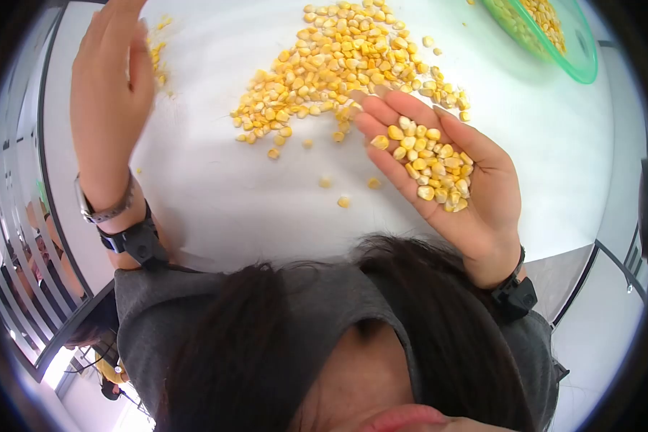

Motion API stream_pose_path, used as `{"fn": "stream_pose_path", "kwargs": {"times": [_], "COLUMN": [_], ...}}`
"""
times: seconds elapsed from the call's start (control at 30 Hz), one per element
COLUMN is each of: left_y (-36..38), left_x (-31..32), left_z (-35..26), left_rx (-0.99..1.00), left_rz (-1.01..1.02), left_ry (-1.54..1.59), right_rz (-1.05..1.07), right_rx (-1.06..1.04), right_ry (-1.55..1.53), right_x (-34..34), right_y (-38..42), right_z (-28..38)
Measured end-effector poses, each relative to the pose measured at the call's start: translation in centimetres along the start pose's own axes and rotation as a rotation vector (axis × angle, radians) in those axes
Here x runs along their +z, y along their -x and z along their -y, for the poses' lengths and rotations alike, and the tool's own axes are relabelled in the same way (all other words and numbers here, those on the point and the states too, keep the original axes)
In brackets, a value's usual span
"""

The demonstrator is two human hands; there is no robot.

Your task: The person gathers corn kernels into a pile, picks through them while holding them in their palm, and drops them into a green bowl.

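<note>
Yellow corn kernels (338,61) lie in a broad loose heap on the white table surface (245,194), a few of them scattered below it. My right hand (482,173) is palm up and cupped, with a small pile of kernels (435,162) resting on the palm and fingers. Its fingertips reach the lower edge of the heap. My left hand (111,93) is raised at the upper left, fingers stretched towards the top edge, where their tips are cut off. Nothing shows in it. Small yellow crumbs (158,61) lie beside it.
At the top right is a green translucent bowl (583,61) with kernels in it. Slatted glass panels (21,187) stand on the far left, with partly visible people beyond them. A person in yellow (110,369) is at the lower left.
</note>
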State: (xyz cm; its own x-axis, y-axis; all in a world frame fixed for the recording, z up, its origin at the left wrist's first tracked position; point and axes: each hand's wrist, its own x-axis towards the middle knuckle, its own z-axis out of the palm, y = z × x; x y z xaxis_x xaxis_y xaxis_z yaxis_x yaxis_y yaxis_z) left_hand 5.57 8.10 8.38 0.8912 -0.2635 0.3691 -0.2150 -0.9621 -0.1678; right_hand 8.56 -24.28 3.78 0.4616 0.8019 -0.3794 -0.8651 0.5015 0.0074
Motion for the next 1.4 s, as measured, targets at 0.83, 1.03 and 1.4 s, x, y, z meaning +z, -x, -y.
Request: {"fn": "stream_pose_path", "kwargs": {"times": [0.83,1.03,1.4], "left_y": [2.7,2.7,2.1], "left_x": [2.5,2.6,2.3], "left_z": [-14.0,-13.2,-12.2], "left_rx": [0.498,0.511,0.443], "left_rz": [0.032,-0.035,-0.043], "left_ry": [0.353,0.345,0.327], "right_rz": [0.091,-0.024,-0.001], "right_rx": [0.044,0.018,0.089], "right_ry": [0.114,0.134,-0.049], "right_x": [-0.5,-0.3,-1.4], "right_y": [-1.0,-0.9,-0.7], "right_z": [-2.5,-2.5,-2.1]}}
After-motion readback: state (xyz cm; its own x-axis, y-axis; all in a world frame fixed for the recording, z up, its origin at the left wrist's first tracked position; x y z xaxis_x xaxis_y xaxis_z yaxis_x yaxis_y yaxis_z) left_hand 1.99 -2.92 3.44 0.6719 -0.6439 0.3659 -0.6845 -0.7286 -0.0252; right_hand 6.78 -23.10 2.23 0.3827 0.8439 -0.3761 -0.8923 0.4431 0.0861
